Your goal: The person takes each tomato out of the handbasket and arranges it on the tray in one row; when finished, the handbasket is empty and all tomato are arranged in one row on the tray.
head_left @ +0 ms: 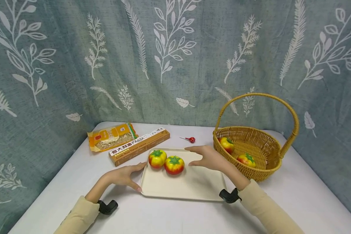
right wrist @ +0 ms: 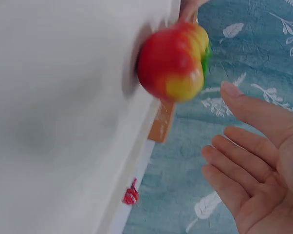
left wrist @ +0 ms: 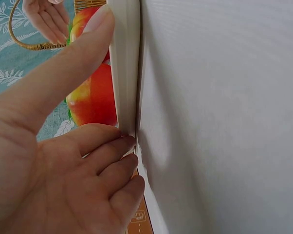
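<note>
The left hand [head_left: 121,175] lies nearest, thumb and fingers spread along the left rim of the tray [head_left: 169,188], touching it without pinching it. A steady, light touch there should keep the tray from sliding; pressing hard could tip or push it. The right hand [head_left: 203,157] hovers over the tray, thumb well apart from the fingers, holding nothing. Just beyond its thumb sits the front tomato [head_left: 174,165], upright, close beside the back tomato [head_left: 157,158]; whether they touch is hard to tell. Both look smooth and round, so any contact is best made low on the sides, gently, so neither rolls into the other. To the right stands the basket [head_left: 260,175], two more tomatoes [head_left: 247,160] inside. Farther back lie the pasta box [head_left: 140,146], lollipop [head_left: 192,139] and bag [head_left: 112,136].
</note>
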The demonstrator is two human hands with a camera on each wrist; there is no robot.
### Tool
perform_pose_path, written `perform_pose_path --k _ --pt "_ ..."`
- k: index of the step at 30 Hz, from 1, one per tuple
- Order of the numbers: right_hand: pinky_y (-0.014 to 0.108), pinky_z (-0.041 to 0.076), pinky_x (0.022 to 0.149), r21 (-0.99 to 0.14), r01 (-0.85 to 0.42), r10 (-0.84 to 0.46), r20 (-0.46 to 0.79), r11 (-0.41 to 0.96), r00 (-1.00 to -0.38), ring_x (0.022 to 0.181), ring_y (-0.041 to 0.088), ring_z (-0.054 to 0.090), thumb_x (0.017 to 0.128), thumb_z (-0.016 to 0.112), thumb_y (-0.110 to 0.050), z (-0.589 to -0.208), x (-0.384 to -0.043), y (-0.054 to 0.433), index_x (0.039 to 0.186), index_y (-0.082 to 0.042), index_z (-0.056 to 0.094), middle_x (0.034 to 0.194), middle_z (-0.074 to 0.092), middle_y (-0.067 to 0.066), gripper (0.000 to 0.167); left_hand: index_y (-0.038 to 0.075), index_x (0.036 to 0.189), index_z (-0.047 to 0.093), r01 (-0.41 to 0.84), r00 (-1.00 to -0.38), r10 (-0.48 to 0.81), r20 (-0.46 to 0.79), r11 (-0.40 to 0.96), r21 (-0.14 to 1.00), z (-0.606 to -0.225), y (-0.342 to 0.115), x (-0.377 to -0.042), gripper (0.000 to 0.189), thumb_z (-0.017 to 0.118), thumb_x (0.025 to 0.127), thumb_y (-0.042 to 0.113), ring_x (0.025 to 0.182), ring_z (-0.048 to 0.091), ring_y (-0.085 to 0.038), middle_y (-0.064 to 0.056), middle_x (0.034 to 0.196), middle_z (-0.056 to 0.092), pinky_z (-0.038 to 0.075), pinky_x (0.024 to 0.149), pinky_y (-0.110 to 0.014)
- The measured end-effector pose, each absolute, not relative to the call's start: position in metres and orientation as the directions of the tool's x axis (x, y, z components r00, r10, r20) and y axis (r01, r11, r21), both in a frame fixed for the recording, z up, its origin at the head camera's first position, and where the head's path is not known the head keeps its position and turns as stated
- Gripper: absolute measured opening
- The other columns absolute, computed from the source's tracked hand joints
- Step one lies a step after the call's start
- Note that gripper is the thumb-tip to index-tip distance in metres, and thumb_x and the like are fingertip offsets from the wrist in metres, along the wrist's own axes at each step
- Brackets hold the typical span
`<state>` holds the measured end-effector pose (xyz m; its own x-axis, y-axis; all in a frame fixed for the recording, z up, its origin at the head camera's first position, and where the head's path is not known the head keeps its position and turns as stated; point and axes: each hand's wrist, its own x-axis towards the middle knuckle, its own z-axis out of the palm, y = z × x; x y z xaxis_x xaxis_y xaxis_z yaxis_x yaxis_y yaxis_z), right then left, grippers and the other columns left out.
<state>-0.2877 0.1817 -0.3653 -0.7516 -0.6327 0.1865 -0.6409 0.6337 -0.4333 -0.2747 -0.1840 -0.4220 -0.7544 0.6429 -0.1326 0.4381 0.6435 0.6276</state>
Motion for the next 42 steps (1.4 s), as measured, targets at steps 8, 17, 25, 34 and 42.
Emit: perform_pose_path --k 8,17,25,34,42 --pt "0.049 0.05 0.093 -0.42 -0.651 -0.619 0.232 0.632 -0.751 0.114 0.034 0.059 0.083 0.077 -0.026 -0.346 -0.296 0.203 0.134 -0.007 0.058 0.131 0.06 0.014 0.058 -0.001 0.15 0.027 0.446 -0.75 0.649 -0.127 0.638 0.628 -0.421 -0.184 -0.275 0.102 0.083 0.074 0.035 0.141 0.021 -0.041 -0.025 0.153 0.025 0.018 0.113 -0.054" --pt "0.051 0.049 0.093 -0.45 -0.62 -0.607 0.196 0.642 -0.77 0.115 0.033 0.059 0.085 0.075 -0.031 -0.328 -0.307 0.225 0.135 -0.008 0.057 0.13 0.06 0.014 0.058 -0.002 0.15 0.027 0.452 -0.745 0.655 -0.123 0.632 0.63 -0.423 -0.184 -0.275 0.102 0.083 0.074 0.035 0.141 0.022 -0.042 -0.025 0.153 0.026 0.019 0.113 -0.054" --pt "0.049 0.05 0.09 -0.457 -0.557 -0.547 0.169 0.693 -0.82 0.105 0.032 0.062 0.085 0.075 -0.026 -0.316 -0.312 0.249 0.134 -0.009 0.058 0.128 0.062 0.012 0.054 -0.001 0.15 0.027 0.437 -0.75 0.647 -0.137 0.64 0.632 -0.424 -0.183 -0.276 0.102 0.084 0.073 0.036 0.141 0.022 -0.04 -0.024 0.153 0.025 0.019 0.113 -0.054" --pt "0.051 0.048 0.094 -0.484 -0.478 -0.494 0.105 0.733 -0.863 0.119 0.035 0.056 0.087 0.072 -0.031 -0.302 -0.323 0.276 0.137 -0.009 0.055 0.133 0.058 0.015 0.058 0.001 0.151 0.027 0.429 -0.755 0.64 -0.141 0.645 0.632 -0.425 -0.184 -0.277 0.102 0.084 0.073 0.036 0.141 0.022 -0.039 -0.024 0.153 0.025 0.018 0.114 -0.054" --pt "0.05 0.049 0.092 -0.529 -0.449 -0.483 0.083 0.72 -0.872 0.119 0.038 0.055 0.089 0.07 -0.027 -0.298 -0.335 0.295 0.137 -0.006 0.054 0.13 0.058 0.02 0.055 0.001 0.151 0.027 0.422 -0.758 0.636 -0.145 0.647 0.635 -0.423 -0.183 -0.276 0.103 0.084 0.073 0.036 0.141 0.022 -0.04 -0.023 0.154 0.025 0.018 0.114 -0.054"
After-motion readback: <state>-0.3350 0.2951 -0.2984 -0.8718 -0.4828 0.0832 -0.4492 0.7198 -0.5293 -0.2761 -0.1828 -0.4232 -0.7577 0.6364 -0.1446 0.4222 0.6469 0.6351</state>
